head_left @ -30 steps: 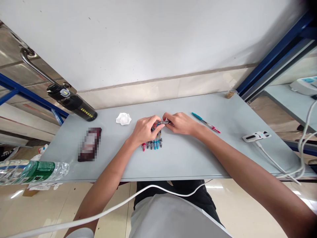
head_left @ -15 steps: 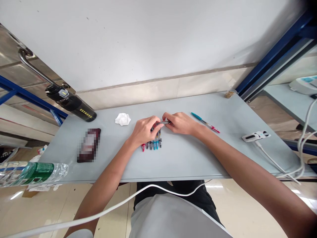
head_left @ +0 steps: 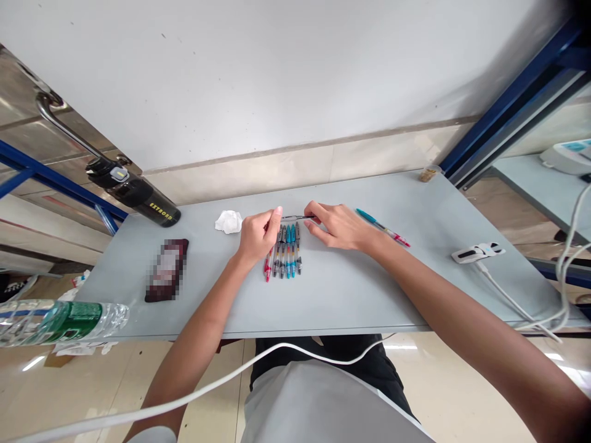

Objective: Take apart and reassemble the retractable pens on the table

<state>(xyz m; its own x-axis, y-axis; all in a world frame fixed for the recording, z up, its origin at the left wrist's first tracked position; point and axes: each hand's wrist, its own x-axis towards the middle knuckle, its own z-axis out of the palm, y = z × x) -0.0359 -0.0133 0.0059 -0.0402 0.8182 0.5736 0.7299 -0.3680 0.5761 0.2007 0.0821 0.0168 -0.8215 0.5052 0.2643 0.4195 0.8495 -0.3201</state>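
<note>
My left hand is closed round one end of a clear-barrelled pen, its thumb pointing up. The pen lies level between my two hands, just above the desk. My right hand has its fingers curled at the pen's dark end, with the thumb a little lower and apart from the index finger. Below the held pen lies a row of several pens, side by side: a red one at the left, then grey and blue ones, with a grey one at the right. My left hand partly covers the red one.
Right of my hands lie a blue pen and a red pen, end to end. A crumpled tissue, a black bottle and a blurred dark packet are at left. A white plug-like device with a cable sits at right.
My left hand has turned and moved slightly left, its thumb now up, uncovering the pens' tops. The held pen has shifted slightly away from me. My right thumb has come away from the index finger.
</note>
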